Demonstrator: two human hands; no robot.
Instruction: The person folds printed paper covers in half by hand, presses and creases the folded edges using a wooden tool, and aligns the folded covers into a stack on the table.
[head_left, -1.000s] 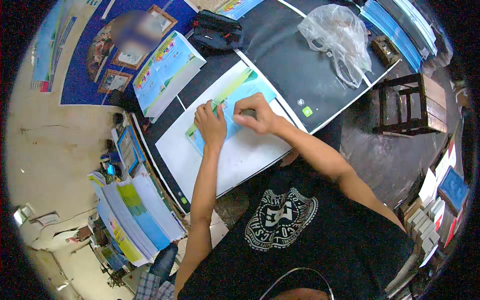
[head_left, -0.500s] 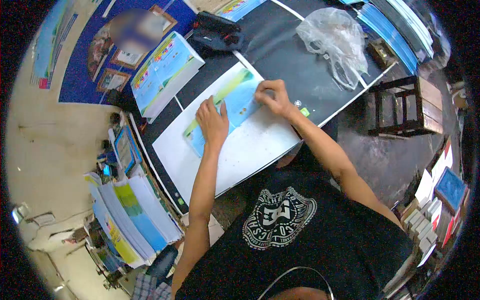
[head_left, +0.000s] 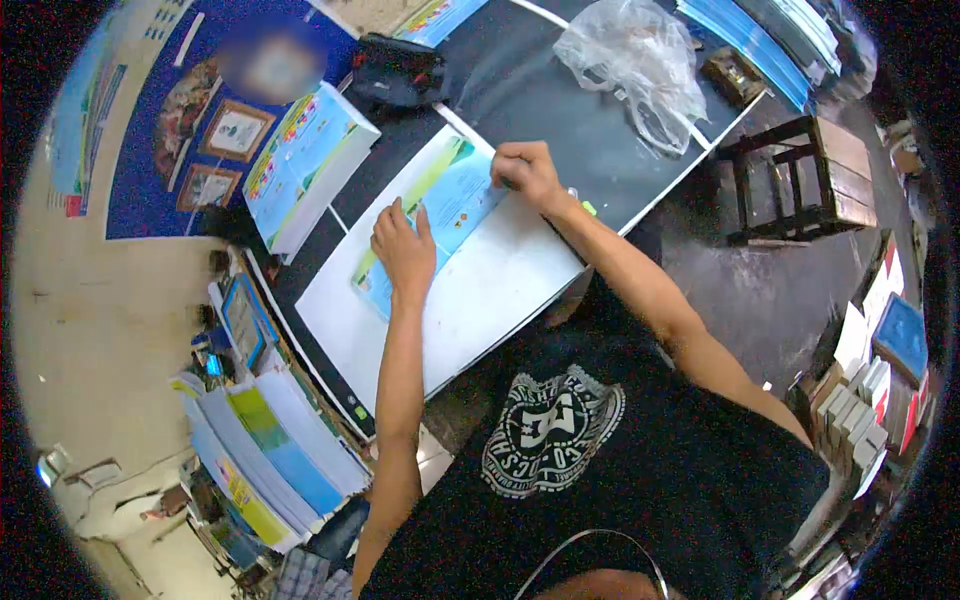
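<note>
A blue and green printed sheet (head_left: 455,212) lies on a large white board (head_left: 480,290) on the black table. My left hand (head_left: 404,248) rests on the sheet's left part with its fingers apart. At the sheet's right edge is my right hand (head_left: 528,176), its fingers curled round a small dark object that is mostly hidden. Beyond my left hand stands a thick stack of similar printed sheets (head_left: 305,165).
A black bag (head_left: 398,70) sits at the table's far side, and a crumpled clear plastic bag (head_left: 640,65) lies to the right. A wooden stool (head_left: 800,180) stands on the floor at right. More printed stacks (head_left: 270,450) are at lower left.
My right hand has moved from the sheet's middle to its right edge. My left hand has stayed on the sheet's left part. The whole view has shifted slightly.
</note>
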